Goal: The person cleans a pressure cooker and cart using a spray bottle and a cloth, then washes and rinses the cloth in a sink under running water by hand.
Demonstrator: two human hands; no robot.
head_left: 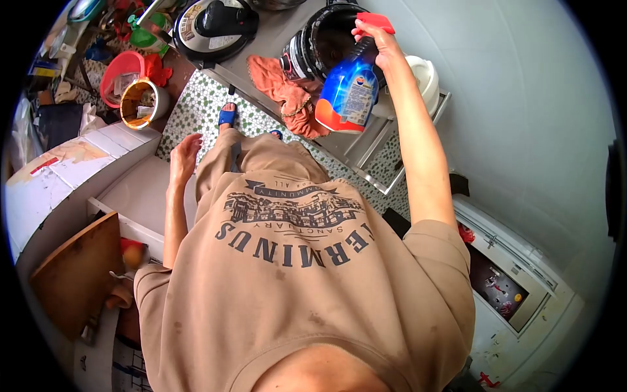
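Note:
My right hand (382,42) grips a blue spray bottle (353,88) at its neck, just under the red trigger head. The bottle has an orange-red base and a white label, and it hangs in front of a black-lined cooker pot (333,39). Beside the pot lies a crumpled orange cloth (287,95). At my other side my left hand (186,153) hangs free, its fingers loosely bent and apart, with nothing in it. A pressure cooker lid (215,29) with a black handle rests on the metal stand, left of the pot.
A metal-framed stand (375,153) carries the pot and a white container (424,85). On the left are a red basin (123,75), a round bin (144,104) and a white-tiled ledge (85,157). A white cabinet (516,274) stands low on the right, near a grey wall (522,98).

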